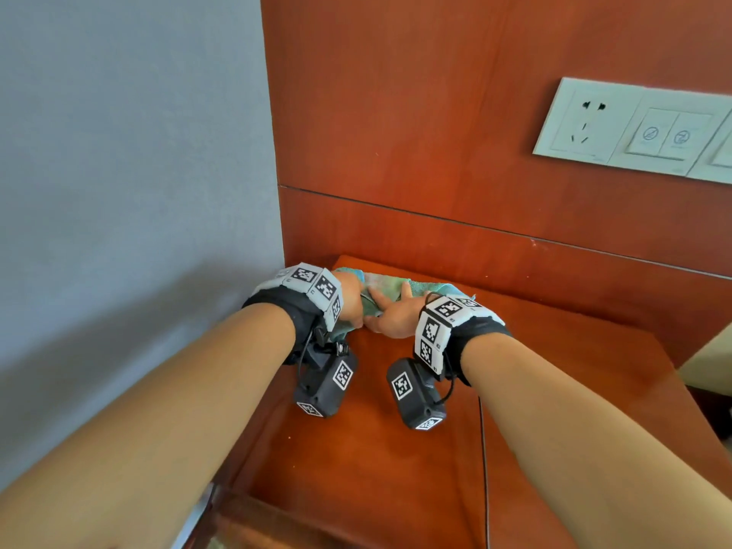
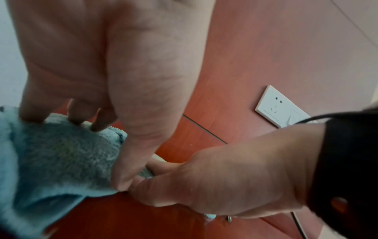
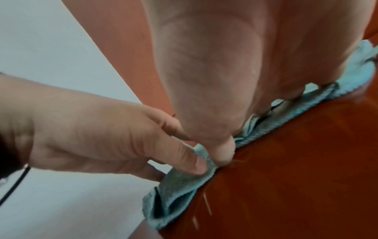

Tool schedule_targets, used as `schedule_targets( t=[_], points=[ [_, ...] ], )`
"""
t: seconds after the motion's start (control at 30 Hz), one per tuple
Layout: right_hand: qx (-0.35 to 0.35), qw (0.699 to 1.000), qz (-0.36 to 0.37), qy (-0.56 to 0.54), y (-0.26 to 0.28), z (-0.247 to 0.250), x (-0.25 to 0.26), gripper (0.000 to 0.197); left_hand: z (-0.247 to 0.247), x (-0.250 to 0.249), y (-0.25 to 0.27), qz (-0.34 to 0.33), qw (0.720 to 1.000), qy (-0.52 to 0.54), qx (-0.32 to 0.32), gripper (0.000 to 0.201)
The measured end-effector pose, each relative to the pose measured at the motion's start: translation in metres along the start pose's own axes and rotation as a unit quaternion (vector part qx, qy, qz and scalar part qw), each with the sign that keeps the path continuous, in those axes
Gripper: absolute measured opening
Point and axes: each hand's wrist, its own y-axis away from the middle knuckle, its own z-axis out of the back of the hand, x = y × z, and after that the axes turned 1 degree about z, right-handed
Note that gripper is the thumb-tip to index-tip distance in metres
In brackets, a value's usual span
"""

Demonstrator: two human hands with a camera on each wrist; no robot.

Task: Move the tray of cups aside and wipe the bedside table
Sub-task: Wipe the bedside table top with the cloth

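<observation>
While the blue-green cloth is lying bunched along the far left corner of the desk, both hands are resting on it side by side. The left hand is sitting on the cloth's left end, just beside the desk's left edge; the left wrist view shows its fingers pressing down into the fluffy pile while its thumb is reaching down along the cloth's near edge. In the right wrist view this thumb is lying on a fold of cloth that is hanging over the desk's left edge, so the hand is bearing down on the cloth rather than closing round it. The right hand is lying flat to the right of the left one, fingers stretched across the cloth toward the back of the desk, its thumb touching the left thumb. Both wrists are wearing black straps with white marker blocks, and a small black camera is hanging under each. Behind the desk a red-brown wooden wall panel is rising, carrying a white socket and switch plate up to the right. Left of the desk a grey-blue wall is standing.
</observation>
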Motion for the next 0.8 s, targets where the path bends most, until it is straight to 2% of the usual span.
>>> schedule_targets(
  t=[0.13,0.23,0.43,0.57,0.63,0.8],
  points=[
    [-0.003,0.999,-0.019,0.03,-0.006,-0.005,-0.002,0.061,-0.01,-0.002,-0.004,-0.009,1.0,-0.024,-0.017,0.052],
    [-0.014,1.0,-0.017,0.013,-0.019,-0.002,-0.005,0.059,-0.009,-0.001,-0.014,-0.003,0.999,-0.036,-0.036,0.053],
    [-0.017,0.999,-0.025,-0.031,-0.052,0.004,-0.019,0.064,-0.01,0.005,-0.057,0.025,0.998,0.064,-0.015,0.059],
    [-0.002,0.997,0.006,-0.071,-0.059,0.02,-0.025,0.066,0.001,0.009,-0.074,0.017,0.996,0.084,-0.011,0.06],
    [-0.005,0.996,0.017,-0.089,-0.064,0.023,-0.028,0.067,0.002,0.012,-0.078,0.014,0.997,0.08,-0.006,0.06],
    [0.036,0.994,-0.017,-0.103,-0.069,0.01,-0.023,0.076,-0.003,0.012,-0.064,0.007,0.995,0.096,-0.013,0.061]
  ],
)
